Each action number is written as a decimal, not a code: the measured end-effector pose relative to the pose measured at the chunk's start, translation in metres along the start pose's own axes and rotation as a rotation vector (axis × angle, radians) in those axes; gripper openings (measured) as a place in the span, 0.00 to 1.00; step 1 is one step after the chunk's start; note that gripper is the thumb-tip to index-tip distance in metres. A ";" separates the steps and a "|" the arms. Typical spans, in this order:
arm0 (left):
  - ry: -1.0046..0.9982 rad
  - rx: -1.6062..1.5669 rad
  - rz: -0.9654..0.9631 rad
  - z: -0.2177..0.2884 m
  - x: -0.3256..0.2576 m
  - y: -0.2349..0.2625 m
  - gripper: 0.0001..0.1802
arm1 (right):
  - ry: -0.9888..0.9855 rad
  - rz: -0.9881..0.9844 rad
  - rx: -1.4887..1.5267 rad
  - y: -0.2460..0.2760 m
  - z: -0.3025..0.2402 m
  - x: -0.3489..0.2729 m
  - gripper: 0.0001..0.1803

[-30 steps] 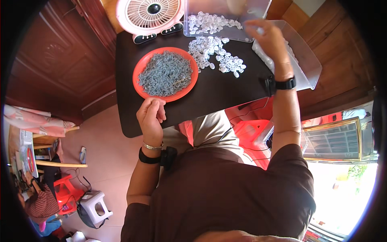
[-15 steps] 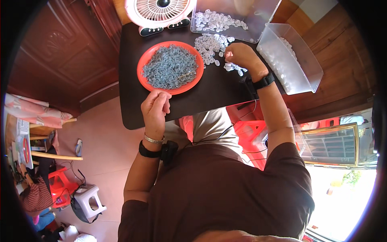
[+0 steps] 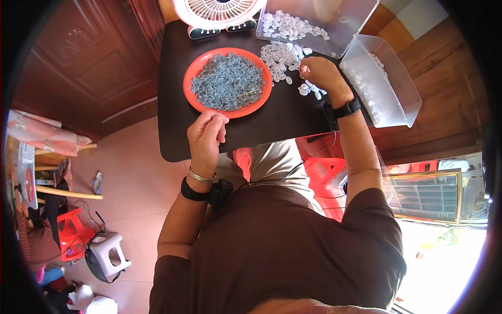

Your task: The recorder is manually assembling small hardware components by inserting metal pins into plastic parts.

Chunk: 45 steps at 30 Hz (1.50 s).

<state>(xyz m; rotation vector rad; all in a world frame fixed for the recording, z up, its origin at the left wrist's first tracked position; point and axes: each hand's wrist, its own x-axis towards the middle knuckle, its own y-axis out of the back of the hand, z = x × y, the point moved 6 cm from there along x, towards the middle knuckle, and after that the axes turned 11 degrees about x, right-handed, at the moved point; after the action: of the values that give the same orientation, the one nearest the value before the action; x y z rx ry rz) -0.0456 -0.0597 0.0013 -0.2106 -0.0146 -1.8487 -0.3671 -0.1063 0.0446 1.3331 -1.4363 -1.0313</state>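
Note:
A round red plate [image 3: 189,99] on the dark table bears a heap of small grey-blue slender pieces [image 3: 227,81]. At its near rim my left hand [image 3: 207,131] is closed, thumb pressed against the curled fingers; anything between them is too small or hidden to make out. To the right, my right hand [image 3: 323,75] is closed over the table, fingers curled inward, and what it may hold is hidden. Beside it lie small white oval pieces with holes [image 3: 281,56], spread in a loose pile, with a smaller cluster [image 3: 312,90] just below the hand.
A clear plastic bin [image 3: 334,44] holding more white ovals lies at the back. Right of it is a second translucent bin [image 3: 402,99] with white pieces. A pink-white fan [image 3: 219,13] stands behind the plate. The dark table [image 3: 251,128] ends close to my lap.
The whole view has shifted slightly, so the table and its things appear a little farther right and higher. Both hands stay closed in nearly the same places over the table.

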 end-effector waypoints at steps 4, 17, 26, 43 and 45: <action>0.002 -0.002 -0.006 -0.001 0.000 0.000 0.10 | 0.030 -0.019 -0.012 -0.003 0.000 0.004 0.09; -0.008 0.036 0.006 -0.001 -0.001 0.000 0.11 | 0.026 -0.027 0.005 -0.004 0.009 0.005 0.09; -0.004 0.058 -0.005 -0.001 0.000 -0.002 0.11 | 0.068 -0.049 0.602 0.010 -0.039 -0.004 0.08; 0.148 -0.199 -0.193 -0.004 0.002 0.003 0.14 | 0.799 0.227 0.644 -0.007 -0.218 -0.069 0.09; 0.172 -0.183 -0.203 -0.003 0.002 0.003 0.13 | 0.774 0.220 0.629 -0.008 -0.217 -0.068 0.10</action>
<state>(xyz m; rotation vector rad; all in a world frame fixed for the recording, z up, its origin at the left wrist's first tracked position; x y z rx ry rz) -0.0440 -0.0628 -0.0014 -0.1819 0.2619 -2.0662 -0.1539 -0.0390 0.0869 1.6971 -1.2706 0.1405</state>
